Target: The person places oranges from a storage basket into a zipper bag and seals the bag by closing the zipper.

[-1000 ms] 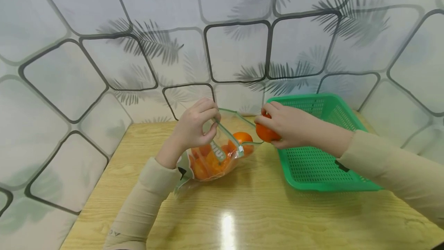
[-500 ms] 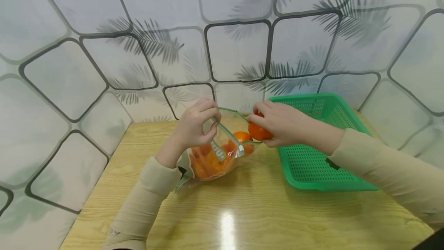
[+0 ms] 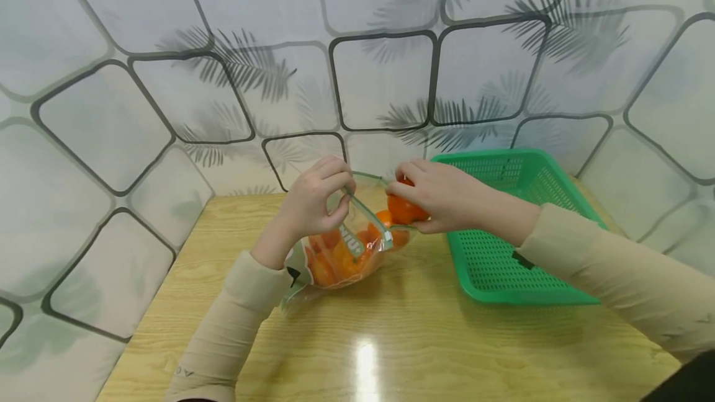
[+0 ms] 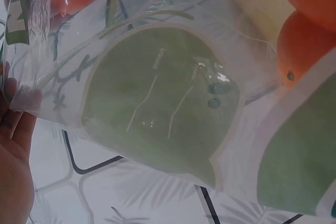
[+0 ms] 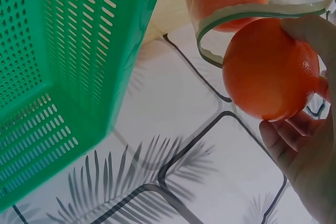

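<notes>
A clear zip bag (image 3: 357, 259) with green print lies on its side, several oranges showing through it. Its green-edged mouth gapes toward the right. My left hand (image 3: 315, 197) pinches the rim of that mouth between thumb and fingers; in the left wrist view part of this hand (image 4: 16, 145) shows at the bag's edge. An orange (image 5: 270, 69) is gripped in my right hand (image 3: 441, 197), right at the bag's opening. The right wrist view has the fingers (image 5: 294, 135) and thumb around this orange, beside the green zip strip.
A green perforated basket (image 3: 466, 265) stands on the wooden table (image 3: 313, 352) to the right, under my right forearm. Behind the table rises a wall (image 3: 385, 85) with a leaf and line pattern.
My right hand has moved left with the orange, from beside the basket's edge to the bag's mouth. The left hand and the bag have stayed nearly still.
</notes>
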Tool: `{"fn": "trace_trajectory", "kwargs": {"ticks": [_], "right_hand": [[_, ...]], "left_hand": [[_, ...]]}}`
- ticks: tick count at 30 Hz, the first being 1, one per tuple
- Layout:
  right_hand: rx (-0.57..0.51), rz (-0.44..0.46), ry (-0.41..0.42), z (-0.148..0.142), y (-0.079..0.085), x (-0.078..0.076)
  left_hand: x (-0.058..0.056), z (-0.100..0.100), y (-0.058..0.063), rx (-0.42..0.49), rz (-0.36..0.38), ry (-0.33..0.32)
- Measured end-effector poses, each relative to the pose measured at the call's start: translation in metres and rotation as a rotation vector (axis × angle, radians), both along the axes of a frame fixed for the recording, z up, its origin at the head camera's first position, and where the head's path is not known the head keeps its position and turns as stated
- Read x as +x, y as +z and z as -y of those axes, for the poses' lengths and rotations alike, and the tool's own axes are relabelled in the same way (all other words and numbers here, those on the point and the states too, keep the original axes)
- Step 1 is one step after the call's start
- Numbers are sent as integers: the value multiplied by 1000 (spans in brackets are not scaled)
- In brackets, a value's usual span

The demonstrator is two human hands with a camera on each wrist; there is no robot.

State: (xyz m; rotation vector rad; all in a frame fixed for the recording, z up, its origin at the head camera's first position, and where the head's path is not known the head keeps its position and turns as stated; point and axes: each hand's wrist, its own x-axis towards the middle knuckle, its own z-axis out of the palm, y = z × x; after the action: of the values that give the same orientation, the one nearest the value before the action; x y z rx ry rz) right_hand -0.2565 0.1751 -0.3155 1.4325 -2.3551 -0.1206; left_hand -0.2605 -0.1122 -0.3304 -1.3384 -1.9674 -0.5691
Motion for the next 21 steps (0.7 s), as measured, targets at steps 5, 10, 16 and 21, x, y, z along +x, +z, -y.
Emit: {"fn": "trace_trajectory", "kwargs": {"ticks": [5, 10, 16, 21], "right_hand": [[-38, 25, 28, 8, 0, 0], [-56, 19, 55, 15, 2, -1], [-57, 11, 72, 20, 4, -2], [-48, -5, 100, 23, 4, -3]], "left_hand": [[0, 0, -1, 3, 5, -5], [0, 1, -2, 5, 5, -4], [1, 1, -1, 8, 5, -8], [1, 0, 0, 6, 6, -10]]}}
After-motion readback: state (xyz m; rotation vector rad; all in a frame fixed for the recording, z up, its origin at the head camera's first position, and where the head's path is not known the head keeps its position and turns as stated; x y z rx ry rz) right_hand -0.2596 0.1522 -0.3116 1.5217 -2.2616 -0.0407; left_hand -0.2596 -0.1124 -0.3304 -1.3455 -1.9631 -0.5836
